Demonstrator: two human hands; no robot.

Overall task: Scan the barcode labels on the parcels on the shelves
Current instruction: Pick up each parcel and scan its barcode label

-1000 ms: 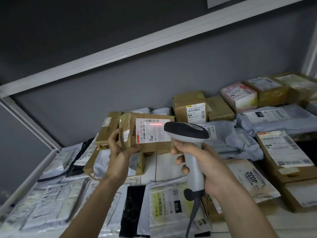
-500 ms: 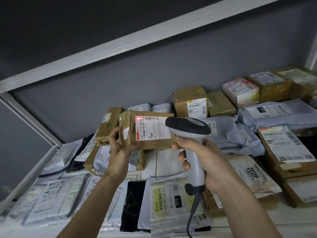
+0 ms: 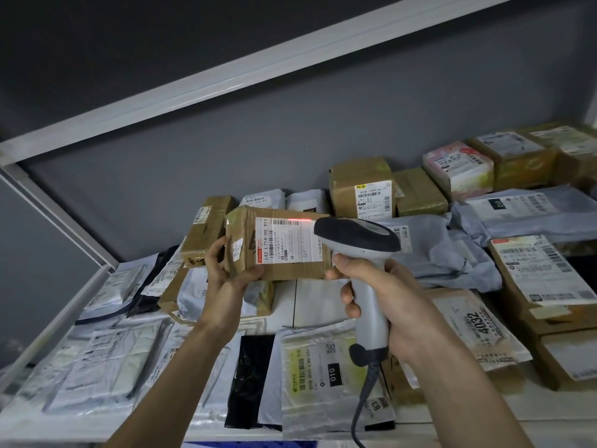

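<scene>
one brown parcel (image 3: 277, 244) is held up by left hand (image 3: 226, 279) fingers; scanner (image 3: 358, 250), gripped in right hand (image 3: 384, 292), casts a red line on its barcode label (image 3: 286, 239). many parcels on the shelf (image 3: 303, 305) appear left to scan.

Brown parcel (image 3: 277, 244) in left hand (image 3: 226, 279), scanner (image 3: 361, 253) in right hand (image 3: 384, 295), red line on label (image 3: 286, 239).

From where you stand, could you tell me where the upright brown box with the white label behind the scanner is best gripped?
Probably grip the upright brown box by its two side faces, coming from above: it stands taller than the squat box beside it, so its upper sides look free, and its label stays uncovered.
</scene>
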